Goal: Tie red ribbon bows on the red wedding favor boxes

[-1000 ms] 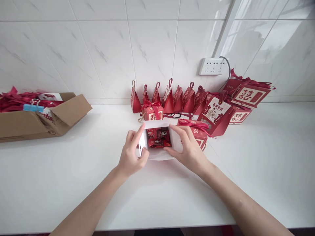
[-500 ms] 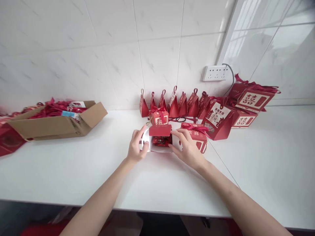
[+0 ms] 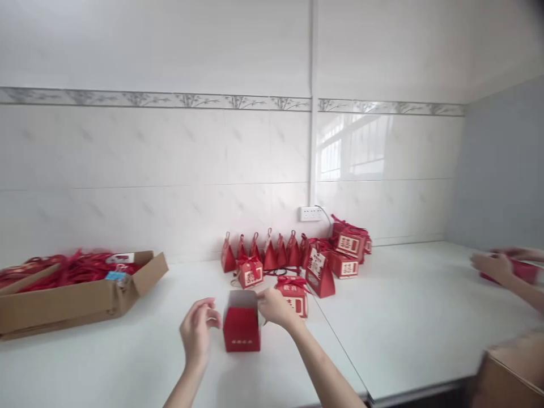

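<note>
A red paper gift box (image 3: 242, 331) stands upright on the white table, its top open and a grey-looking inner panel raised at the back. My right hand (image 3: 275, 307) is at its upper right edge, fingers pinched on the side flap. Just left of the box, apart from it, my left hand (image 3: 198, 327) has its fingers loosely bent and separated, with nothing in them. Behind my right hand sits a finished-looking red box with a ribbon bow (image 3: 297, 303), partly covered by that hand. A smaller bow-tied box (image 3: 250, 273) is behind the open one.
On the left lies an open cardboard box (image 3: 72, 309) full of red ribbons (image 3: 87, 272). Several red triangular boxes (image 3: 270, 255) line the wall, with stacked gift boxes (image 3: 351, 242) to their right. At far right, another person's hands (image 3: 495, 266) hold a red box (image 3: 525, 272).
The view has tilted up and swung right, bringing another person's hands into sight. My left hand has let go of the box's left flap. The box now shows its red front panel.
</note>
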`<state>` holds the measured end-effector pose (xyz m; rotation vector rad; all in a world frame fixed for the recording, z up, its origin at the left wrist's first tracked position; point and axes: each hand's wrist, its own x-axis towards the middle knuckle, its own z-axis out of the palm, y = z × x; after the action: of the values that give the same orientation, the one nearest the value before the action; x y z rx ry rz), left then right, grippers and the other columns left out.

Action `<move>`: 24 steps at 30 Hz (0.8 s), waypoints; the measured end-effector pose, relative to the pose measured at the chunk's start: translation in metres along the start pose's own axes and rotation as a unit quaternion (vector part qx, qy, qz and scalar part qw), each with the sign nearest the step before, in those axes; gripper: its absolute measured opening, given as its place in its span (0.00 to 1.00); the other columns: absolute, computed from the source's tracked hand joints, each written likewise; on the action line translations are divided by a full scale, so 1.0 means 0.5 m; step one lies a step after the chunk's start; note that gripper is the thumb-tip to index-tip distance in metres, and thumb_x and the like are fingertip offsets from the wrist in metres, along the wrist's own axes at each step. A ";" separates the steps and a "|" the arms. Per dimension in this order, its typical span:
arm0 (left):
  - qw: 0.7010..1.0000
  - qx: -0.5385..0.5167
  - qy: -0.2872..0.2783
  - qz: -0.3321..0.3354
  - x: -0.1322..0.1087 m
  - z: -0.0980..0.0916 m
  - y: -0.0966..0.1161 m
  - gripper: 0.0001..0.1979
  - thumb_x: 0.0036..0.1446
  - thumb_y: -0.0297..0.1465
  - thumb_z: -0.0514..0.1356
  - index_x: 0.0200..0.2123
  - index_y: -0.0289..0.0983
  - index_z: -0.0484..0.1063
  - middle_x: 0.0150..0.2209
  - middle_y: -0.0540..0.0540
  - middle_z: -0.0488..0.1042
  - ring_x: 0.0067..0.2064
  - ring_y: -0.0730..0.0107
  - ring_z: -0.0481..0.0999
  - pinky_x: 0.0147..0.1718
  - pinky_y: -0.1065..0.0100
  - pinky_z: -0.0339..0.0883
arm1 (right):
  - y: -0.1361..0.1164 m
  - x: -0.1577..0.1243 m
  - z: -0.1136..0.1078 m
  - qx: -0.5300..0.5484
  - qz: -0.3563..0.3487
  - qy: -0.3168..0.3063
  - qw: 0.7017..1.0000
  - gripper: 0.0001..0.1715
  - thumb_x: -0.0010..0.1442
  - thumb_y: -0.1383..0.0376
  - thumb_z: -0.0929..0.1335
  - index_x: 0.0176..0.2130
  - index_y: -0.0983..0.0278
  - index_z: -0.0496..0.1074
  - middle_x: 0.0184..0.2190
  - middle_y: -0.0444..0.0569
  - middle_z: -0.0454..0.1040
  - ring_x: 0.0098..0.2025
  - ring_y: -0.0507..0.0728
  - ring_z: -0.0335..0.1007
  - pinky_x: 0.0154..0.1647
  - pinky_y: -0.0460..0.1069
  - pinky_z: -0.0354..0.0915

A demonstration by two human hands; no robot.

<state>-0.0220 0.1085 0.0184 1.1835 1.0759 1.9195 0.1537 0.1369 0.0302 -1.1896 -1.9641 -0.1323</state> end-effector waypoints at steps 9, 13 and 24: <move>0.991 0.053 -0.051 -0.115 -0.104 0.009 0.010 0.20 0.44 0.42 0.63 0.40 0.40 0.66 0.47 0.44 0.68 0.52 0.59 0.68 0.42 0.63 0.69 | -0.052 -0.140 -0.084 -0.027 0.057 0.023 0.998 0.23 0.56 0.79 0.58 0.40 0.66 0.77 0.36 0.51 0.77 0.43 0.56 0.75 0.44 0.47 0.70; 0.983 0.065 -0.156 -0.075 -0.154 0.027 0.016 0.28 0.43 0.35 0.64 0.49 0.41 0.62 0.56 0.41 0.62 0.60 0.56 0.60 0.51 0.60 0.64 | -0.059 -0.206 -0.088 -0.013 0.085 0.027 0.996 0.23 0.55 0.76 0.60 0.47 0.69 0.73 0.46 0.61 0.70 0.47 0.61 0.71 0.46 0.55 0.70; 0.967 0.068 -0.244 0.020 -0.184 -0.022 0.019 0.06 0.54 0.27 0.52 0.30 0.40 0.55 0.57 0.40 0.65 0.60 0.60 0.64 0.47 0.59 0.68 | -0.079 -0.259 -0.097 0.005 0.124 0.044 0.991 0.22 0.57 0.65 0.63 0.52 0.62 0.66 0.45 0.56 0.65 0.44 0.61 0.69 0.42 0.56 0.71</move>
<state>0.0038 0.0244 -0.0126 1.6534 0.9246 1.4798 0.1801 0.0027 -0.0146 -1.3856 -1.7244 -0.0446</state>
